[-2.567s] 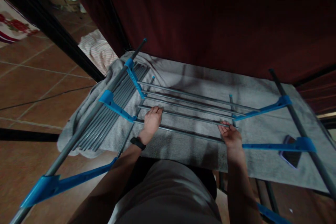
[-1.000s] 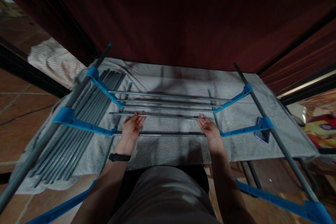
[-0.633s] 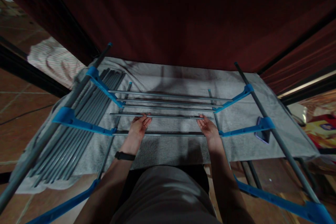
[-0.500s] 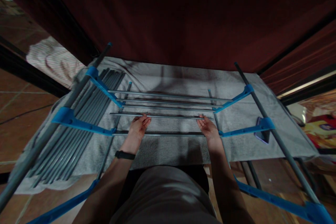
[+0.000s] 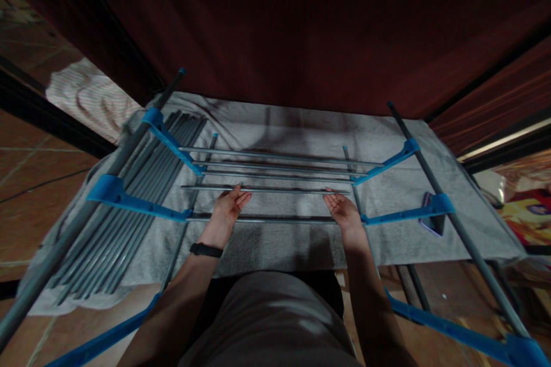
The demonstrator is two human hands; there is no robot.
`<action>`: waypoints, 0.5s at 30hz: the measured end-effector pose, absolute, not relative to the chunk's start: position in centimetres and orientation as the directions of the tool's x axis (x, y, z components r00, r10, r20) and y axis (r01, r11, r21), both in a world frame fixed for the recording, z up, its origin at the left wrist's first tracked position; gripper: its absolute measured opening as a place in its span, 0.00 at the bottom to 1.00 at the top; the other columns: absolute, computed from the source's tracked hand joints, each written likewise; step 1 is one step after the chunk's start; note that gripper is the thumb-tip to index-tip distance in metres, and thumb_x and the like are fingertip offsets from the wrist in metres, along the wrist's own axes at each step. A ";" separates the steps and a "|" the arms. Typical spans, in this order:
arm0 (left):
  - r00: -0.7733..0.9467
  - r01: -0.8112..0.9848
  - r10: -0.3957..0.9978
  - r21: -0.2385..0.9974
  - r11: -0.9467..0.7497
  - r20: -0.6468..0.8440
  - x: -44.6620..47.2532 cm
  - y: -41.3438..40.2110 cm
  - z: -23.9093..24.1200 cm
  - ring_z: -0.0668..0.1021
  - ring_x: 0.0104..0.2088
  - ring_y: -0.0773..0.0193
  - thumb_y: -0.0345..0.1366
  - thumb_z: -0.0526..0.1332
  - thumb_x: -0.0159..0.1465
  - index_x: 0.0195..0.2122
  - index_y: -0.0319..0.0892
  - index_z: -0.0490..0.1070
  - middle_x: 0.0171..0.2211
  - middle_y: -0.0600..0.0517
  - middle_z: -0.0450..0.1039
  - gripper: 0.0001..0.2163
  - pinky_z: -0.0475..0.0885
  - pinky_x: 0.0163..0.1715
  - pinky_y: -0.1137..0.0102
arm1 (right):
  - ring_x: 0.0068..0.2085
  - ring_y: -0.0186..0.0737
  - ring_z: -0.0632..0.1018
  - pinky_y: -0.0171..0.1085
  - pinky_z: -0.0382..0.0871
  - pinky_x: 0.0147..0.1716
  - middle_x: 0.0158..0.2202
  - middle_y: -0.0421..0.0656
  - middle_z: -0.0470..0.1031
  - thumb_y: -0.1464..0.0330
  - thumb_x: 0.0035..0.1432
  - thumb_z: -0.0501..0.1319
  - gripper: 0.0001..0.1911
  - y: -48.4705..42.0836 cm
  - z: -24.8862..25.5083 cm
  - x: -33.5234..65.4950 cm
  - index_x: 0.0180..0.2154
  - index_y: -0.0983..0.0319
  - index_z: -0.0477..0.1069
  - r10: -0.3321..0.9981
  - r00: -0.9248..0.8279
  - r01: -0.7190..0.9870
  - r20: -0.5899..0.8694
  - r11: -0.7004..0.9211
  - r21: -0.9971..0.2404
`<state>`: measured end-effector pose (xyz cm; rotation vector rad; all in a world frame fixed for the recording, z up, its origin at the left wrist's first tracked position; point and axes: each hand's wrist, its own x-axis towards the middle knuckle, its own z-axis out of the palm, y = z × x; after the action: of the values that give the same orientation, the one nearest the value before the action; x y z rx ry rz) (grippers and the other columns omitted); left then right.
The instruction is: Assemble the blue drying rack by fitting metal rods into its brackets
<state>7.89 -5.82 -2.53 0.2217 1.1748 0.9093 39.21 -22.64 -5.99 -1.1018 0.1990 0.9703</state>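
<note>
A thin grey metal rod lies level across both my hands, its two ends short of the blue brackets. My left hand, with a dark band at the wrist, pinches it left of the middle. Close to the rod's right end, my right hand holds it between thumb and fingers. Just nearer to me, a thicker crossbar joins the left blue bracket and the right blue bracket. Beyond the held rod, several grey rods span the far pair of brackets, on a rack frame of grey tubes.
Several loose grey tubes lie side by side on the left of the cloth-covered table. A phone rests at the right, partly behind a bracket. Upright tubes flank me, and a dark red curtain hangs behind.
Both hands and the rod stay in nearly the same place. The fingers of my left hand have spread slightly, and the whole view has shifted a little.
</note>
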 end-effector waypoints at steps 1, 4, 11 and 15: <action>0.087 -0.494 0.704 0.583 0.644 -0.705 7.9 -5.8 -2.6 0.82 0.27 0.63 0.23 0.64 0.66 0.32 0.37 0.72 0.25 0.50 0.75 0.06 0.82 0.33 0.68 | 0.37 0.36 0.84 0.38 0.80 0.51 0.34 0.44 0.83 0.80 0.57 0.58 0.10 -22.6 -5.9 39.1 0.32 0.60 0.72 0.560 0.592 -0.745 -0.579 0.106 -0.659; 0.079 -0.486 0.684 0.570 0.662 -0.725 7.9 -5.6 -2.9 0.82 0.27 0.64 0.25 0.66 0.65 0.33 0.37 0.72 0.24 0.51 0.74 0.05 0.81 0.33 0.71 | 0.35 0.35 0.84 0.38 0.79 0.52 0.32 0.42 0.82 0.79 0.58 0.60 0.09 -22.5 -5.4 38.8 0.33 0.60 0.72 0.547 0.594 -0.750 -0.591 0.111 -0.652; 0.095 -0.479 0.682 0.567 0.670 -0.725 7.8 -5.5 -3.0 0.81 0.27 0.65 0.25 0.65 0.67 0.35 0.37 0.72 0.25 0.52 0.75 0.04 0.82 0.35 0.70 | 0.37 0.39 0.85 0.42 0.80 0.52 0.30 0.44 0.81 0.80 0.55 0.58 0.10 -23.2 -3.3 38.2 0.29 0.59 0.69 0.574 0.541 -0.771 -0.615 0.046 -0.635; 0.095 -0.474 0.687 0.574 0.668 -0.721 7.9 -5.5 -2.9 0.82 0.27 0.64 0.26 0.64 0.68 0.33 0.38 0.72 0.25 0.51 0.75 0.06 0.82 0.35 0.69 | 0.43 0.43 0.85 0.41 0.82 0.48 0.38 0.49 0.84 0.76 0.54 0.62 0.07 -24.3 0.2 35.4 0.35 0.61 0.75 0.704 0.381 -0.769 -0.599 -0.118 -0.628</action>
<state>7.86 -5.54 -2.93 0.2151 1.1967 0.8699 35.35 -24.31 0.17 -1.1317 0.0732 1.2552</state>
